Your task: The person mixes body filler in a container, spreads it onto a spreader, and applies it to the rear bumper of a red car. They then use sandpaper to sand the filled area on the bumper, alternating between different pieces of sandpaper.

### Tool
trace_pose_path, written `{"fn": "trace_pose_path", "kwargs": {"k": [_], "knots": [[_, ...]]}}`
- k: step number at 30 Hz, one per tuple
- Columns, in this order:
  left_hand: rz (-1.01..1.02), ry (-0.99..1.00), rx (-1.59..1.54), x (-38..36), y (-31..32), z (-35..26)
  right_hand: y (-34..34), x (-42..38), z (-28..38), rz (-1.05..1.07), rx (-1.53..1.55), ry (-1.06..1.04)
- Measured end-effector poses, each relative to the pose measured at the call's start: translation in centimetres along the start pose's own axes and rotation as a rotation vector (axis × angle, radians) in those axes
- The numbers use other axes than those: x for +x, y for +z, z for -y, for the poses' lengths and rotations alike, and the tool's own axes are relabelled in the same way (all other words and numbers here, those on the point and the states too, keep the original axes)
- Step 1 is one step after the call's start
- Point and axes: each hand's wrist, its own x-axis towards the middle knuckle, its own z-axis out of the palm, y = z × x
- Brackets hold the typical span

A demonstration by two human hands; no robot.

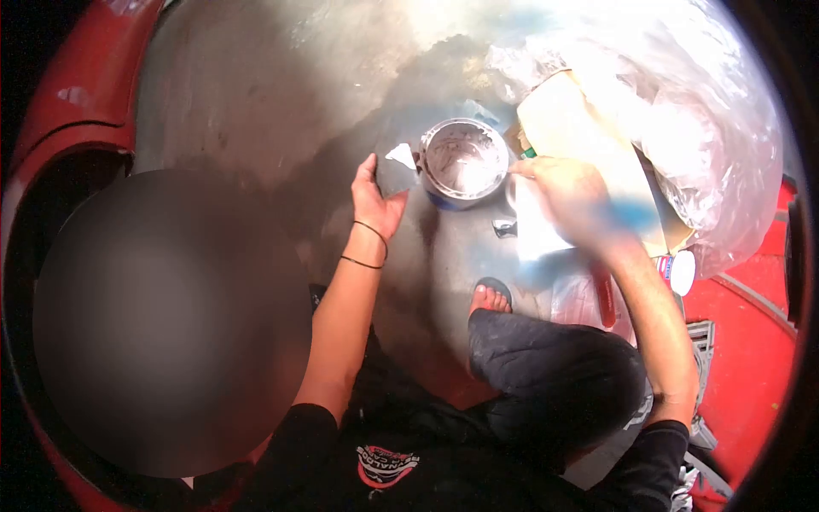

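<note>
An opened can [463,164] stands near the middle, its inside smeared with pale, putty-like paste. To its left, my left hand [380,203] is closed on a flat grey spreader [396,174] that carries a white dab of paste. The spreader's edge comes up close to the can's side. On the other side, my right hand [570,189] is partly smeared by glare, its fingers drawn together and the fingertips at the can's rim. Whatever those fingers pinch, if anything, I cannot make out.
Clear plastic sheeting [695,145] and a pale cardboard piece [567,115] lie to the right. A white-capped container [680,272] is beside red panels [746,328]. A red car body [90,77] borders the left, where a dark blurred patch hides much. My sandalled foot [490,298] rests below the can.
</note>
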Motion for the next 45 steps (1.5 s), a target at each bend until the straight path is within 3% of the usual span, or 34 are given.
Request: {"fn": "trace_pose_path", "kwargs": {"k": [4, 8, 24, 28, 34, 39, 45], "knots": [[-0.005, 0.058, 0.001, -0.3, 1.1, -0.9, 1.8, 0.8, -1.5, -0.067, 0.02, -0.025], [-0.013, -0.015, -0.042, -1.3, 1.2, -0.2, 2.4, 1.3, -2.1, -0.001, -0.018, -0.052], [-0.017, 0.0, 0.016, -2.8, 1.6, -0.4, 8.1, 5.3, -3.8, 0.183, -0.12, -0.092], [0.02, -0.025, 0.036, -2.8, 0.5, -0.8, 6.3, 5.1, -3.0, 0.263, -0.173, -0.047], [0.05, -0.017, 0.017, -2.5, 0.2, -1.0, 4.9, 5.6, -0.9, 0.136, -0.064, 0.025], [-0.049, -0.018, -0.027, -1.3, -1.0, 0.3, 5.8, 5.5, -1.8, 0.316, -0.154, -0.018], [-0.1, 0.017, -0.073, -0.9, -1.0, -0.6, -2.3, 4.4, 1.8, 0.242, -0.089, 0.122]]}}
